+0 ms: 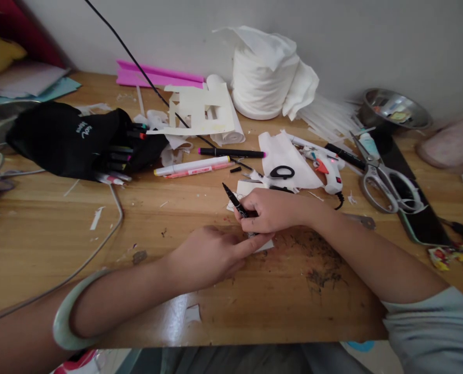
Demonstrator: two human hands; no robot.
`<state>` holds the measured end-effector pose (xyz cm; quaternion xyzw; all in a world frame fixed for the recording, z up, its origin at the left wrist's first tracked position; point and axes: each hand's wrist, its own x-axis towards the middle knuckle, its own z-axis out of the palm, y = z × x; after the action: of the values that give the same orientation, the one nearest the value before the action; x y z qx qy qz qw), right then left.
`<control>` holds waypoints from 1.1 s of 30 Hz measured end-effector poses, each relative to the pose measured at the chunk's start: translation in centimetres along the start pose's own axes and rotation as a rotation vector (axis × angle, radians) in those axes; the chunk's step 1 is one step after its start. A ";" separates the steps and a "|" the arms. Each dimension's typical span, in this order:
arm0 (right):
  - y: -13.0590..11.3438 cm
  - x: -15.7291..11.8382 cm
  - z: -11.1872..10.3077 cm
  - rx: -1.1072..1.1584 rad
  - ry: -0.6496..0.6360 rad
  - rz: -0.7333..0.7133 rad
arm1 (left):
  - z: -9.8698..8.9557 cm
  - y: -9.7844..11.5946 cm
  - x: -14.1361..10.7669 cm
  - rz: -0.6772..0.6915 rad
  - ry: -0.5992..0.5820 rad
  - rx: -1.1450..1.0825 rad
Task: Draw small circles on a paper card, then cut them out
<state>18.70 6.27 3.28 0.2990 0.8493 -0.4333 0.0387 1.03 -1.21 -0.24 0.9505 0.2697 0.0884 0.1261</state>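
My right hand (272, 210) is closed around a black marker pen (230, 195). The pen slants, its upper end sticking out past my fingers and its lower end hidden behind the hands. Below it lies a small white piece of paper (266, 246), mostly covered by my hands. My left hand (212, 254) rests low on the wooden table (278, 301), with its index finger stretched over the paper up against my right hand; its other fingers are partly hidden. Just behind my right hand lies another white paper with drawn lines (231, 203), beside black-handled scissors (282, 172).
Behind lie a black marker (231, 152), a white marker (192, 166), a hot glue gun (334, 179) and a tissue roll (262, 78). A black pencil case (60, 140) is left. Large scissors (379, 187) overlap a phone (430, 223) at right; a metal bowl (418, 117) stands beyond.
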 end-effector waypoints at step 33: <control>-0.6 0.2 0.3 -0.205 0.076 -0.126 | 0.0 0.0 0.1 0.012 -0.038 0.046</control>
<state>18.15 5.92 3.44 0.2557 0.9070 -0.3344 0.0097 1.17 -1.18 -0.20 0.9563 0.2638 0.0647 0.1086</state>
